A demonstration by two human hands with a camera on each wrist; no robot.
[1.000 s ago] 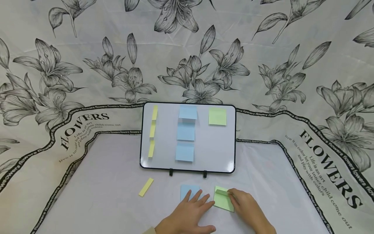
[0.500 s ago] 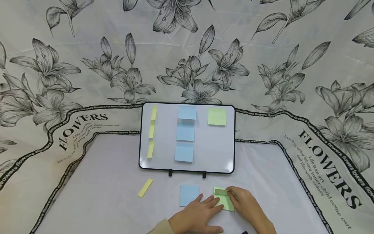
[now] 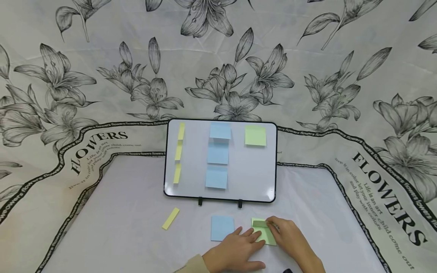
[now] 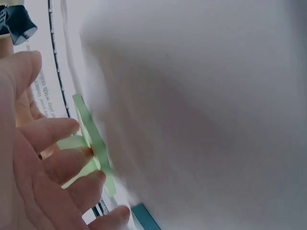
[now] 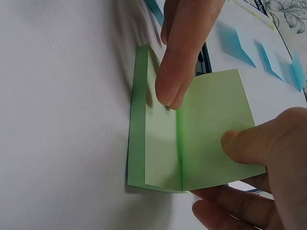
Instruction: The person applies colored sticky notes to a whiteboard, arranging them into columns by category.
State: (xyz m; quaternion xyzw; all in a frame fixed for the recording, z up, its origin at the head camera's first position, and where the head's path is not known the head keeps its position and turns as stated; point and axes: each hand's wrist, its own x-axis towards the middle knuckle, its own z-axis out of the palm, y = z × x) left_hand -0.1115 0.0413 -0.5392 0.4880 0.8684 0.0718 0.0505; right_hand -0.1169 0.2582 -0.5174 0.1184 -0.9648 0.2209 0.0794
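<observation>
Left hand (image 3: 235,248): slid right off the blue pad, fingers now flat, pressing the green sticky-note pad (image 3: 264,234).
Right hand (image 3: 290,237): still pinching the top green sheet (image 5: 216,139), peeled upward.
Pad: on the tablecloth (image 3: 129,227) before the whiteboard (image 3: 252,167).

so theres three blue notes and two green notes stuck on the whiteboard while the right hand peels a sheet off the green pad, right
Not quite: the whiteboard carries only one green note, top right in the head view. The three blue notes are there, and the right hand does pinch a lifted sheet of the green pad, as the right wrist view shows.
</observation>
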